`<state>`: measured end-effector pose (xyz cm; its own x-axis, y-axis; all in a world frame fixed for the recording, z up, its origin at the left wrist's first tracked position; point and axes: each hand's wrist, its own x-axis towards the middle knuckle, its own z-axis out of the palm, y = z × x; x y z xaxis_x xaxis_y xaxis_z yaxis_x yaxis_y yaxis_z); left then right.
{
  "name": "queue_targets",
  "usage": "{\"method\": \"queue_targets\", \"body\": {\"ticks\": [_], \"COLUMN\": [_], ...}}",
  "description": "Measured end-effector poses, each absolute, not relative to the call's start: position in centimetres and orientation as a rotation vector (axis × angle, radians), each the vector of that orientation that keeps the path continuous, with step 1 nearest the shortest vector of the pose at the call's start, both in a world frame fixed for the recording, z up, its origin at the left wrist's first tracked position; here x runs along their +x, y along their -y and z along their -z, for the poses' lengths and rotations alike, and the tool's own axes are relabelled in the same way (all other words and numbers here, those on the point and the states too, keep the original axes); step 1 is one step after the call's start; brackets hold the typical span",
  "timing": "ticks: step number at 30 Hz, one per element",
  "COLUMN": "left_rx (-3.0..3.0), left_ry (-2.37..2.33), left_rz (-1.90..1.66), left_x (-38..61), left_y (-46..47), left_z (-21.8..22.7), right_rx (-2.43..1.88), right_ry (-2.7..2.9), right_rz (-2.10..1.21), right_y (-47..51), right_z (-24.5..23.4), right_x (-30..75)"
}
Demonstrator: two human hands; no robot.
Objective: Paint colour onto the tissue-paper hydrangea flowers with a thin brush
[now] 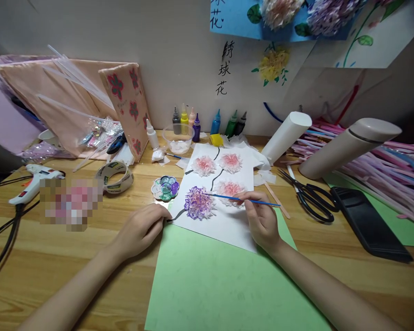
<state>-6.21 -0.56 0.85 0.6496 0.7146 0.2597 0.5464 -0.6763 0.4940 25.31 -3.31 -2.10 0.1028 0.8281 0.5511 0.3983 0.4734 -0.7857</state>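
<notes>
One purple flower (198, 203) lies at nine o'clock from my right hand (262, 221), which pinches a blue brush (224, 197) pointing to nine; my left hand (144, 228), slightly nearer at the flower's eight o'clock, curls downward, its hold I cannot tell.
</notes>
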Motion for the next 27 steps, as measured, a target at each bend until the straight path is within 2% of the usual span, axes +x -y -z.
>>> {"method": "queue_targets", "body": {"ticks": [27], "left_rx": [2.491], "left_ry": [-1.003], "left_rz": [-0.585], "left_x": [-6.24], "left_y": [0.54], "left_z": [-0.91], "right_rx": [-1.052], "right_ry": [1.471], "right_rz": [-0.471], "right_y": [3.40], "right_z": [2.21], "right_x": [25.26]}}
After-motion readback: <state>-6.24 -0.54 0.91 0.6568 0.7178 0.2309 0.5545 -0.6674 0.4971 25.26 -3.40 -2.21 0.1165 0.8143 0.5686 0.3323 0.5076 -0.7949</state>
